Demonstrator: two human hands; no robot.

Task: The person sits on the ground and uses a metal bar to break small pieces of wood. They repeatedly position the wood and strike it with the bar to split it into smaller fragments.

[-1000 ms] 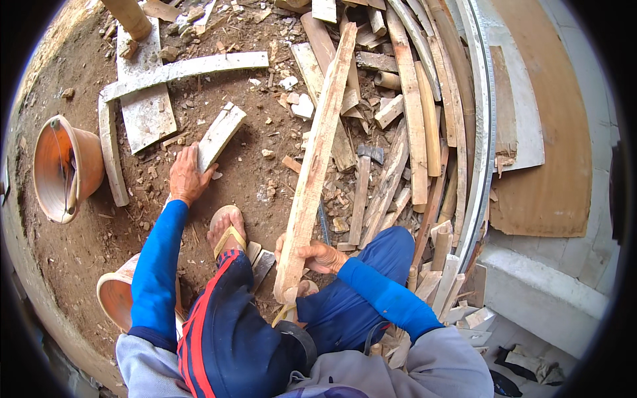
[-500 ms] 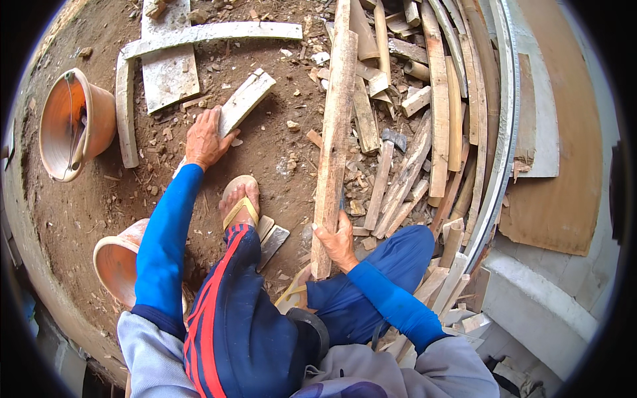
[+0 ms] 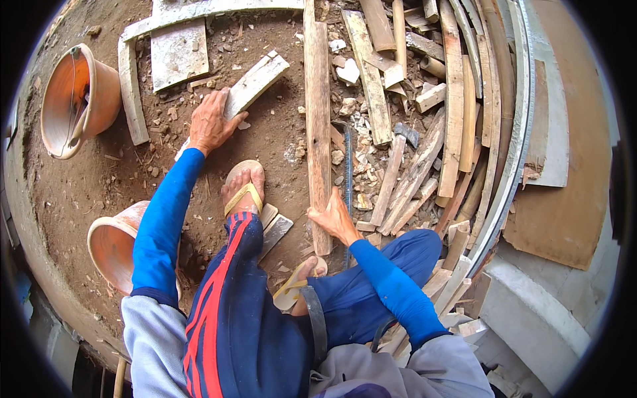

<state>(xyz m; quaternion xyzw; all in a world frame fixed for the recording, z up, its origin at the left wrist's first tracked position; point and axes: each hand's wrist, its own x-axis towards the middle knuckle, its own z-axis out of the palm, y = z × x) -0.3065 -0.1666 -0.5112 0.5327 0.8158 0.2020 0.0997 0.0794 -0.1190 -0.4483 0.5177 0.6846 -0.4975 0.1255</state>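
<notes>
My left hand (image 3: 211, 121) grips a short whitish board (image 3: 255, 83) lying diagonally on the dirt. My right hand (image 3: 334, 215) is closed on the lower part of a long rough plank (image 3: 319, 106), which points straight away from me. Just right of this plank runs a thin bluish-grey bar (image 3: 348, 166), bent at its top. Farther right, a tool with a dark grey head (image 3: 407, 133) and wooden handle (image 3: 388, 179) lies among scraps. My sandalled feet (image 3: 242, 186) are between my hands, near small offcuts (image 3: 275, 235).
Two orange buckets (image 3: 96, 106) (image 3: 109, 252) stand at the left. Whitish curved strips (image 3: 133, 99) and a flat board (image 3: 179, 56) lie at the top left. A heap of planks and bamboo (image 3: 453, 106), a curved metal edge (image 3: 514, 179) and brown sheets (image 3: 564, 219) fill the right.
The long plank has swung from slanting to straight up-down, with my right hand moving along with it. The ground has shifted upward in the view; my left hand stays on the short board.
</notes>
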